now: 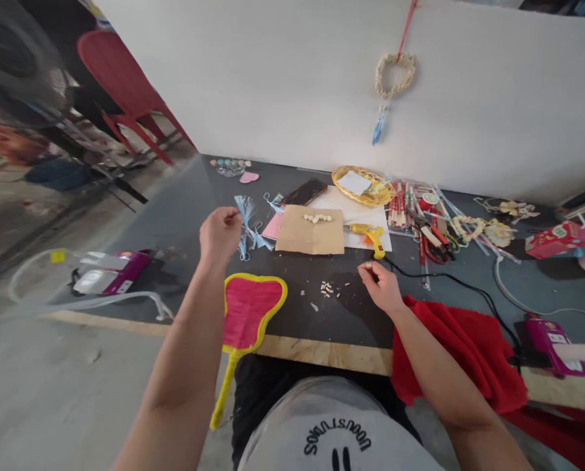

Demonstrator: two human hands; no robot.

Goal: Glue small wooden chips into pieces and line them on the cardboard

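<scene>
My left hand (pixel 220 235) is closed in a pinch beside the blue tassels (pixel 246 209); whether a strand is between the fingertips is hidden. My right hand (pixel 383 288) is also pinched, with a small pale piece (pixel 370 264) at its fingertips, above the dark tabletop. Similar short pale pieces (pixel 327 289) lie in a loose group to its left. Beyond them, a brown card (pixel 308 237) bears a curved row of cream pieces (pixel 317 218). A yellow glue gun (pixel 368 230) lies at the card's right edge, just past my right hand.
A pink fan-shaped piece with yellow edging (pixel 253 311) overhangs the front edge. Behind are a phone (pixel 306 192) and a wicker basket (pixel 364 186). Right are pliers and sticks (pixel 420 216), a black cord (pixel 462 280) and a red cloth (pixel 457 347). A heart-shaped wreath (pixel 395 75) hangs on the wall.
</scene>
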